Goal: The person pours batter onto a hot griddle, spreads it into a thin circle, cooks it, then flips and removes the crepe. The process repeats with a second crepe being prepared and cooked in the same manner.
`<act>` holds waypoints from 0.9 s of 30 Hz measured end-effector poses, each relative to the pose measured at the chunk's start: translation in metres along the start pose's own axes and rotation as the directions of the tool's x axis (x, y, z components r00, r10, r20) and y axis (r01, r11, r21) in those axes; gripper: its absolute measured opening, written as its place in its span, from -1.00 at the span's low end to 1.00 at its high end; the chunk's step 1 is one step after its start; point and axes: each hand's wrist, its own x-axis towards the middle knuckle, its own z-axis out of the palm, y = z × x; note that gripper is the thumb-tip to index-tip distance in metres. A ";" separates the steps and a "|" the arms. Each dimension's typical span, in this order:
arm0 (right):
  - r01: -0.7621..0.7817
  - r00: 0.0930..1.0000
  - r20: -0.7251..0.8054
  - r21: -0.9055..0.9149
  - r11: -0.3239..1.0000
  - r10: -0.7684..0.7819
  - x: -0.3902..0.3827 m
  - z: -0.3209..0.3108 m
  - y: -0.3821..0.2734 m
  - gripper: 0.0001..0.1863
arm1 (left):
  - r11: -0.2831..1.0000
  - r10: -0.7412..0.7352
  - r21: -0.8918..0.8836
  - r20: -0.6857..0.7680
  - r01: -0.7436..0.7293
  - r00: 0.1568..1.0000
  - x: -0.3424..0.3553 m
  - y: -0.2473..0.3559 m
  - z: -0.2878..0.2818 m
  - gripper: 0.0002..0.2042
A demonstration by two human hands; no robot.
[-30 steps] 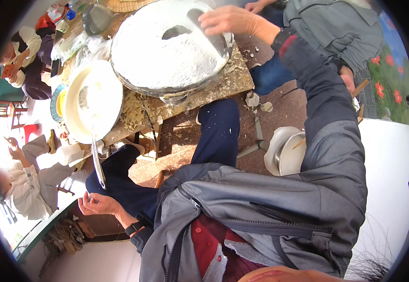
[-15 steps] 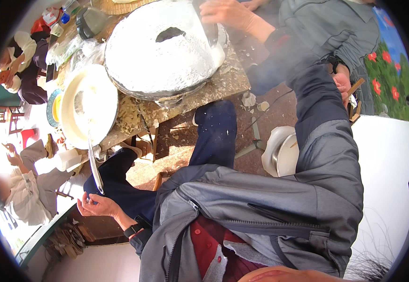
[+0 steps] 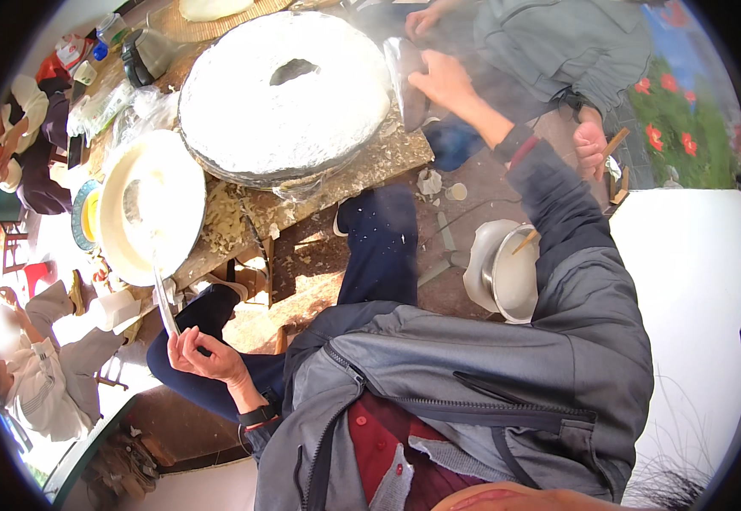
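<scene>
A round dark griddle (image 3: 255, 177) is covered by a white layer of batter (image 3: 243, 102) with a dark bare hole near its middle. Beyond the griddle's right edge, my right hand (image 3: 456, 85) grips a flat, shiny scraper (image 3: 398, 72), held upright and apart from the batter. To the left stands a cream-coloured basin (image 3: 193, 217). A long-handled ladle (image 3: 164, 298) leans out over its near rim, its lower end down in the basin. My left hand (image 3: 209, 356) has its fingers closed round the end of that handle.
A person in grey stands at the upper right, one hand (image 3: 590, 149) holding a wooden stick. White bowls (image 3: 517, 285) sit low at the right. Scraps litter the wooden table (image 3: 226, 226). Behind are a flatbread (image 3: 213, 7) on a woven mat, a jug (image 3: 147, 55) and plastic bags (image 3: 145, 111).
My left hand, open below the ladle's handle before, has risen and closed on it. My right hand has drawn the scraper off the griddle's right edge.
</scene>
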 end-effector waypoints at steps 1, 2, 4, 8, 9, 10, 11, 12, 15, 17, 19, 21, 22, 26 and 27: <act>0.000 0.999 -0.033 0.032 0.999 0.001 -0.006 0.009 0.001 -0.62 | 1.000 -0.016 -0.027 -0.002 0.016 1.000 0.000 -0.001 0.000 -0.82; -0.027 0.998 -0.058 0.061 0.998 0.031 -0.013 0.017 0.001 -0.61 | 0.998 -0.033 -0.054 -0.002 0.033 0.999 -0.001 -0.001 0.000 -0.83; -0.154 0.987 -0.029 0.108 0.982 0.158 -0.019 0.026 -0.003 -0.57 | 0.997 -0.058 -0.055 -0.038 0.056 0.998 -0.001 -0.005 0.000 -0.83; -0.228 0.971 -0.035 0.172 0.958 0.237 -0.015 0.028 -0.026 -0.53 | 0.995 -0.089 -0.040 -0.052 0.087 0.995 -0.003 -0.013 -0.002 -0.85; -0.220 0.972 -0.042 0.172 0.960 0.231 -0.011 0.026 -0.032 -0.53 | 0.992 -0.112 -0.063 -0.053 0.109 0.992 -0.004 -0.015 -0.002 -0.85; -0.213 0.973 -0.049 0.171 0.962 0.224 -0.007 0.023 -0.037 -0.53 | 0.993 -0.108 -0.047 -0.054 0.105 0.993 -0.005 -0.017 -0.003 -0.85; -0.224 0.971 -0.049 0.165 0.961 0.234 -0.004 0.020 -0.043 -0.53 | 0.993 -0.114 -0.049 -0.056 0.111 0.992 -0.005 -0.019 -0.003 -0.86; -0.194 0.977 -0.061 0.144 0.970 0.205 -0.001 0.019 -0.048 -0.53 | 0.988 -0.146 -0.065 -0.057 0.142 0.988 -0.006 -0.020 -0.003 -0.86; -0.193 0.978 -0.054 0.119 0.974 0.200 0.012 0.024 -0.064 -0.54 | 0.984 -0.166 -0.082 -0.060 0.161 0.984 -0.007 -0.022 -0.003 -0.87; -0.213 0.975 -0.032 0.170 0.962 0.222 0.028 0.032 -0.075 -0.54 | 0.992 -0.121 -0.054 -0.068 0.118 0.990 -0.005 -0.023 -0.003 -0.87; -0.189 0.973 -0.098 0.174 0.966 0.208 0.048 0.043 -0.087 -0.55 | 0.998 -0.059 -0.032 -0.047 0.057 0.997 -0.004 -0.019 -0.004 -0.87; -0.167 0.976 -0.116 0.158 0.973 0.186 0.063 0.043 -0.091 -0.55 | 0.999 0.045 -0.008 -0.011 -0.045 0.999 -0.002 -0.015 -0.006 -0.86; -0.155 0.981 -0.099 0.135 0.979 0.169 0.071 0.040 -0.091 -0.54 | 0.988 -0.042 -0.149 -0.006 0.041 0.999 -0.005 -0.007 -0.002 -0.82; -0.081 0.997 -0.015 -0.011 0.997 0.081 0.076 0.021 -0.072 -0.54 | 0.936 0.009 -0.322 0.428 0.144 0.904 -0.013 0.005 0.006 -0.79; -0.098 0.995 0.016 -0.047 0.994 0.099 0.073 0.020 -0.069 -0.55 | 0.900 -0.011 -0.347 0.589 0.265 0.808 -0.017 0.005 0.010 -0.79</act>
